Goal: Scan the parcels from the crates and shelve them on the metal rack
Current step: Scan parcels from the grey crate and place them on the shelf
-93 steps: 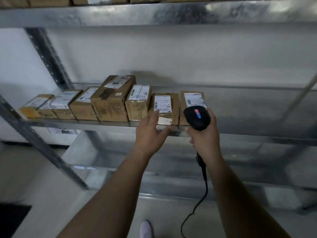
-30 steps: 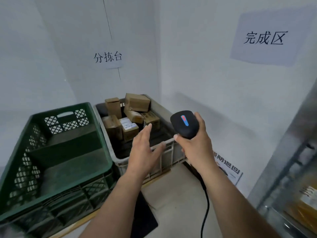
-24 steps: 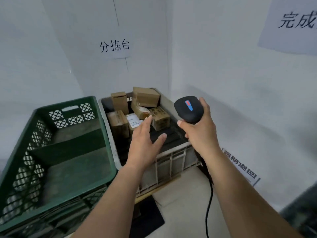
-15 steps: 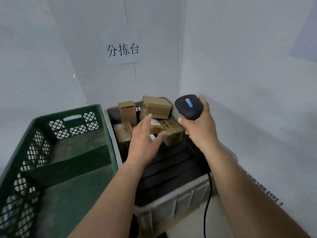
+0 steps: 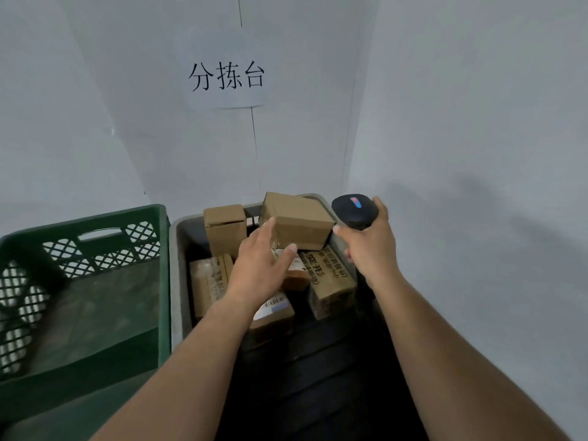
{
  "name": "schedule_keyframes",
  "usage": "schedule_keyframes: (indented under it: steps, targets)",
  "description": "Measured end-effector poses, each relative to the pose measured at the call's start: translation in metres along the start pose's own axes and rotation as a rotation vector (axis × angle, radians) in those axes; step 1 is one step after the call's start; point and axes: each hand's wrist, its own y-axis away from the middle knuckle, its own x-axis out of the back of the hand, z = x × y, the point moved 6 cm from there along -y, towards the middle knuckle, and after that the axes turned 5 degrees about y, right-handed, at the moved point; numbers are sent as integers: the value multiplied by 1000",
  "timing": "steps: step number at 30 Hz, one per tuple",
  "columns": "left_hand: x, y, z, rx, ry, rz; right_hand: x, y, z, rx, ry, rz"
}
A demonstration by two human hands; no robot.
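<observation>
A grey crate (image 5: 178,272) holds several brown cardboard parcels at its far end. The biggest parcel (image 5: 299,222) lies on top at the back, and a tall one (image 5: 225,229) stands to its left. A parcel with a white barcode label (image 5: 275,310) lies nearer. My left hand (image 5: 262,265) reaches over the parcels with fingers straight and holds nothing; its fingertips are at the big parcel's left edge. My right hand (image 5: 370,246) grips a black barcode scanner (image 5: 354,210) above the crate's right side.
A green lattice crate (image 5: 86,281) with nothing in it stands left of the grey crate. White walls meet in a corner right behind the crates, with a paper sign (image 5: 226,78) on the wall. The metal rack is out of view.
I have turned from the rack to the crates and come close. My left hand has reached forward and down over the parcels. The scanner stays in my right hand.
</observation>
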Motion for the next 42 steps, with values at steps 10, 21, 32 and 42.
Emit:
schedule_keyframes:
  steps: [10, 21, 32, 42]
  targets:
    - [-35, -106, -37, 102, -30, 8, -55, -95, 39, -74, -39, -86]
    - [-46, -151, -69, 331, 24, -17, -71, -129, 42, -27, -20, -124]
    - [-4, -113, -65, 265, 268, 86, -69, -106, 18, 75, -40, -241]
    - [31, -74, -88, 324, 279, 229, -92, -63, 19, 85, -146, -375]
